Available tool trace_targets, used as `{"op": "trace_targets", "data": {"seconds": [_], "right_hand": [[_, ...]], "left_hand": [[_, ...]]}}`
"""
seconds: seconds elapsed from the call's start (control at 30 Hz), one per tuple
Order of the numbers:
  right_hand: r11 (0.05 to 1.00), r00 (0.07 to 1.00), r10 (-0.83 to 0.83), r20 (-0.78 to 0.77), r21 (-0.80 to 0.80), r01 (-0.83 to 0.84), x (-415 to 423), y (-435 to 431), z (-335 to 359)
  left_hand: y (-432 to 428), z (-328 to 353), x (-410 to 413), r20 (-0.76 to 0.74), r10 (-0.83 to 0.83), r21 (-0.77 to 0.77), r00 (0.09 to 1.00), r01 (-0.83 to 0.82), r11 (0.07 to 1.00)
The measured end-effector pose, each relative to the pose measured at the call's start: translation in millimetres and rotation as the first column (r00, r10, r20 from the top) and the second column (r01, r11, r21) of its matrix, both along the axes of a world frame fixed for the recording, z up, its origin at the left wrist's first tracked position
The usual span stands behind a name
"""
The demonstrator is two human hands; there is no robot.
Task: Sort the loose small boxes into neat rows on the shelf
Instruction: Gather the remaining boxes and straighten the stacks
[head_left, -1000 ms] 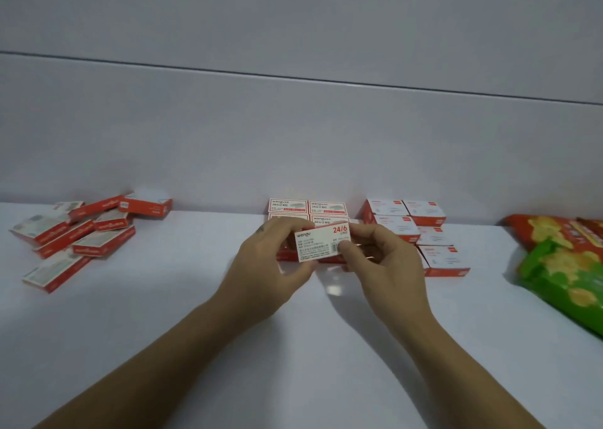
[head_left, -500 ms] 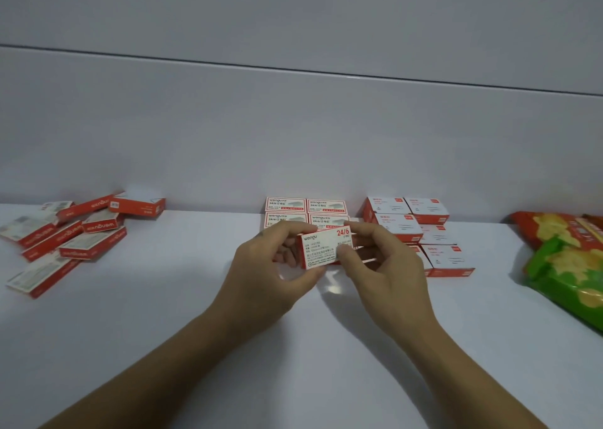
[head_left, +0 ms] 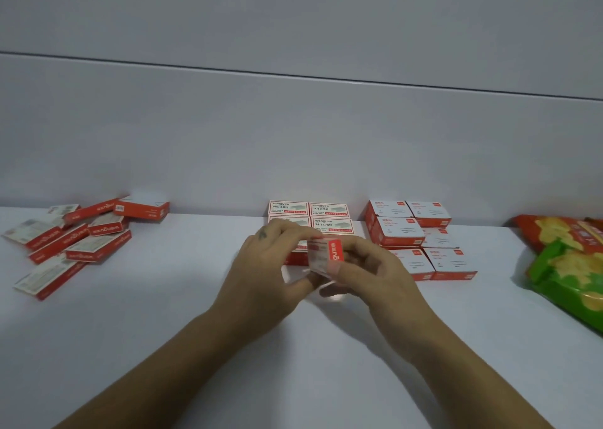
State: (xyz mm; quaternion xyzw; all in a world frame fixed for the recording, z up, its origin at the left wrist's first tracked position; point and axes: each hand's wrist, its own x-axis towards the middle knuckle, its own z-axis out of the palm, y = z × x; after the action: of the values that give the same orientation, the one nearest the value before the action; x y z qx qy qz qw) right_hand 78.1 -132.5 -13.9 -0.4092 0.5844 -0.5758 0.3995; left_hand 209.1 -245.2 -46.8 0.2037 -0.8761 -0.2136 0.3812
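Observation:
A small red and white staple box [head_left: 326, 255] is held between my left hand [head_left: 270, 265] and my right hand [head_left: 375, 272], just above the white shelf [head_left: 163, 330]. It is turned so its red side faces me. Right behind it stands a neat block of the same staple boxes [head_left: 310, 213] against the back wall, partly hidden by my fingers. A loose pile of several staple boxes [head_left: 78, 236] lies at the left.
A tidy group of red and white boxes of another kind [head_left: 421, 236] stands to the right of the block. Green and orange snack bags [head_left: 567, 259] lie at the far right. The grey back wall [head_left: 293, 135] closes the shelf.
The held box has been rotated in my fingers from its white label face to its red side. Both hands stayed in front of the block.

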Motion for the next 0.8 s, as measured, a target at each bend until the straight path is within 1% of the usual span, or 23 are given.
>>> {"op": "trace_targets", "data": {"seconds": [0.07,0.13,0.2,0.27,0.53,0.67,0.8], "right_hand": [[0.999,0.99,0.037,0.136,-0.045,-0.031,-1.1,0.2,1.8],[0.998,0.979,-0.009,0.203,-0.054,0.02,-3.3,-0.8,3.1],[0.995,0.98,-0.089,0.179,-0.036,0.097,-6.5,-0.7,4.6],[0.988,0.978,-0.15,0.148,-0.025,0.155,-9.7,-0.5,4.9],[0.974,0.97,-0.215,0.111,-0.045,0.221,-7.2,1.3,4.6],[0.973,0.97,-0.226,0.088,-0.036,0.23,-8.0,2.1,3.9],[0.975,0.974,-0.214,0.075,-0.035,0.217,-8.9,2.2,5.4]], "left_hand": [[0.4,1.0,2.9,0.006,0.001,0.087,1.0,-0.002,0.996],[4.5,7.2,3.9,-0.029,-0.004,0.216,1.0,0.01,0.976],[7.8,13.1,3.7,-0.085,-0.006,0.282,0.996,0.03,0.959],[8.9,17.4,4.4,-0.103,0.007,0.326,0.995,0.027,0.945],[9.9,21.2,5.5,-0.138,0.0,0.501,0.99,0.07,0.863],[10.9,22.7,4.1,-0.157,-0.039,0.606,0.987,0.128,0.785],[11.1,24.0,3.8,-0.249,-0.08,0.694,0.965,0.235,0.68]]}}
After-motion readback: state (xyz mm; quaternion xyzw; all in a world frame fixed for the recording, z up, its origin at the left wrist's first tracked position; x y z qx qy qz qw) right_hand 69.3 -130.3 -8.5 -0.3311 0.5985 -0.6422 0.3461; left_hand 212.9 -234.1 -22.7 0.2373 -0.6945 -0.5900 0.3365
